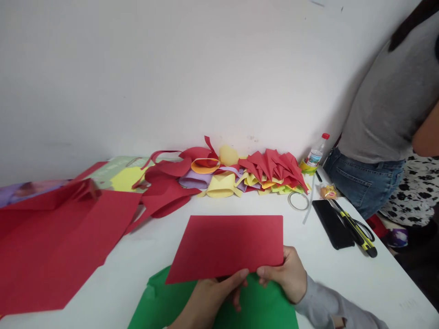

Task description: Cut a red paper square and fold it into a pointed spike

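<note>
A folded red paper sheet (228, 244) is held flat above the white table (343, 283), near its front edge. My left hand (209, 297) pinches the sheet's near edge from below, fingers closed on it. At the sheet's lower right corner, my right hand (288, 274) grips it too, in a grey sleeve. Under both hands lies a green paper sheet (260, 310).
Large red sheets (58, 246) cover the table's left side. A pile of folded red, yellow and purple paper pieces (226, 176) lines the wall. On the right lie a tape roll (298, 201), a black phone (332, 224), a yellow utility knife (356, 230) and a bottle (315, 155). Another person (384, 119) stands at the far right.
</note>
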The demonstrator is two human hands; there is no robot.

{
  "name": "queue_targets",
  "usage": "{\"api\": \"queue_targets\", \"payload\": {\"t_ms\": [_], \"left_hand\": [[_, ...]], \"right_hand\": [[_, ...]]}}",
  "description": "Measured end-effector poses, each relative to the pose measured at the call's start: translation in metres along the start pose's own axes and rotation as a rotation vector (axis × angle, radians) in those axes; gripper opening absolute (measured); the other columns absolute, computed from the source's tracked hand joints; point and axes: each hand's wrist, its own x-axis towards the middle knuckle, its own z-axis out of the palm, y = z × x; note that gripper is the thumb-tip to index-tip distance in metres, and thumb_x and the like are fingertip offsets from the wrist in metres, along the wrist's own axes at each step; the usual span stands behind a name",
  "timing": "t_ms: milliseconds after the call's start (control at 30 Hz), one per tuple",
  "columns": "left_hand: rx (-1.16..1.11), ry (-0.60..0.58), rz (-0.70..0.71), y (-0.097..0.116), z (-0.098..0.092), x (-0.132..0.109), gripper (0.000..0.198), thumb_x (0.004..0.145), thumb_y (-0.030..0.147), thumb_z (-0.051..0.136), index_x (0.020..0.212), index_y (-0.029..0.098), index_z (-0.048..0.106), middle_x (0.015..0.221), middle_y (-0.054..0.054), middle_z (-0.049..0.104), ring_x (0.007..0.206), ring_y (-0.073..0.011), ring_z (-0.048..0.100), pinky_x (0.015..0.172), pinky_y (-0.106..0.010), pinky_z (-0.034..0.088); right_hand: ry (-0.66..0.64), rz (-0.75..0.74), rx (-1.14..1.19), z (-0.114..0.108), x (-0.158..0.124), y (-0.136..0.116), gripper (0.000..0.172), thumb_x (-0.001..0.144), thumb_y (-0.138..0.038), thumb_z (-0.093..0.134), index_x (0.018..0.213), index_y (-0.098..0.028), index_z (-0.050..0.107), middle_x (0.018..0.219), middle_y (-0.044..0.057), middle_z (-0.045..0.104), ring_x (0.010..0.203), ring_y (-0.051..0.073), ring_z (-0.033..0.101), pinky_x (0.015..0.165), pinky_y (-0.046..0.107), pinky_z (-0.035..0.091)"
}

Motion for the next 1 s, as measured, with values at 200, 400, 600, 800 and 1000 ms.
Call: {"api": "queue_targets", "payload": {"t_ms": [200, 400, 600, 800, 1000], "left_hand": [[-0.222, 0.051, 0.039, 0.012, -0.012, 0.008, 0.039, 0.051, 0.05, 0.083, 0.053, 0.017, 0.062, 0.05, 0.001, 0.057, 0.043, -0.011, 0.045, 0.045, -0.025, 0.043], [-0.261, 0.09, 0.086, 0.024, -0.033, 0.015, 0.033, 0.045, 0.04, 0.087, 0.052, 0.016, 0.066, 0.05, 0.002, 0.055, 0.042, -0.0088, 0.043, 0.041, -0.023, 0.043], [-0.237, 0.113, 0.119, 0.031, -0.046, 0.017, 0.033, 0.046, 0.041, 0.088, 0.051, 0.015, 0.067, 0.049, 0.002, 0.054, 0.042, -0.0086, 0.044, 0.042, -0.023, 0.044], [-0.218, 0.043, 0.087, 0.032, -0.05, 0.017, 0.037, 0.052, 0.048, 0.083, 0.057, 0.014, 0.071, 0.047, -0.001, 0.058, 0.042, -0.0114, 0.048, 0.044, -0.024, 0.044], [-0.175, 0.119, 0.139, 0.033, -0.049, 0.017, 0.034, 0.05, 0.047, 0.082, 0.056, 0.015, 0.072, 0.047, -0.003, 0.059, 0.043, -0.0121, 0.049, 0.045, -0.024, 0.042]], "right_hand": [[0.021, -0.032, 0.016, -0.017, 0.013, -0.001, 0.034, 0.046, -0.032, 0.092, 0.061, -0.01, 0.071, 0.047, 0.003, 0.063, 0.039, 0.011, 0.055, 0.041, 0.022, 0.047], [0.028, -0.104, 0.013, -0.037, 0.022, -0.006, 0.031, 0.047, -0.032, 0.092, 0.057, -0.011, 0.071, 0.045, 0.003, 0.063, 0.037, 0.012, 0.054, 0.038, 0.023, 0.047], [0.025, -0.122, -0.029, -0.046, 0.025, -0.013, 0.03, 0.049, -0.033, 0.092, 0.058, -0.011, 0.071, 0.045, 0.004, 0.064, 0.037, 0.012, 0.054, 0.039, 0.023, 0.048], [0.041, -0.122, -0.04, -0.051, 0.028, -0.014, 0.032, 0.048, -0.033, 0.092, 0.056, -0.011, 0.071, 0.045, 0.005, 0.064, 0.037, 0.012, 0.055, 0.04, 0.025, 0.049], [0.071, -0.129, -0.013, -0.052, 0.03, -0.013, 0.03, 0.046, -0.03, 0.092, 0.056, -0.011, 0.072, 0.044, 0.005, 0.064, 0.035, 0.012, 0.054, 0.037, 0.022, 0.047]]}}
